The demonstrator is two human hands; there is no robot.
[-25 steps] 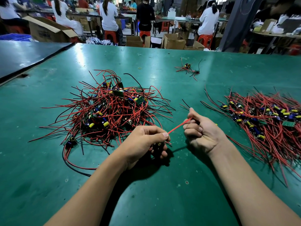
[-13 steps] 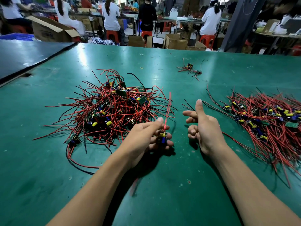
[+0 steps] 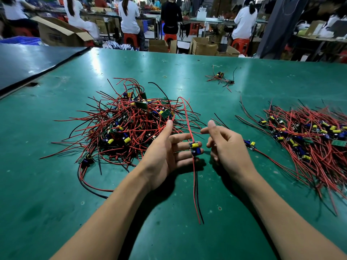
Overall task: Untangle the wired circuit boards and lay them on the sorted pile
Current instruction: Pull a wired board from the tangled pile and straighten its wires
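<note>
A tangled heap of wired circuit boards, red and black leads with yellow and blue capacitors, lies left of centre on the green table. The sorted pile spreads out at the right, its leads lying roughly parallel. My left hand is palm-up with straight fingers, and one small board rests against its fingertips. That board's red lead rises toward the heap, and its red and black leads trail down toward me. My right hand hovers just right of the board, thumb and forefinger extended, holding nothing.
Two stray wired boards lie at the far middle of the table, with a rubber band to their left. A dark table adjoins at the far left. People sit at benches beyond, among cardboard boxes.
My left hand has uncurled from a grip to flat fingers, with the board now at its fingertips and leads trailing below. My right hand let go of the red lead earlier and stays beside it.
</note>
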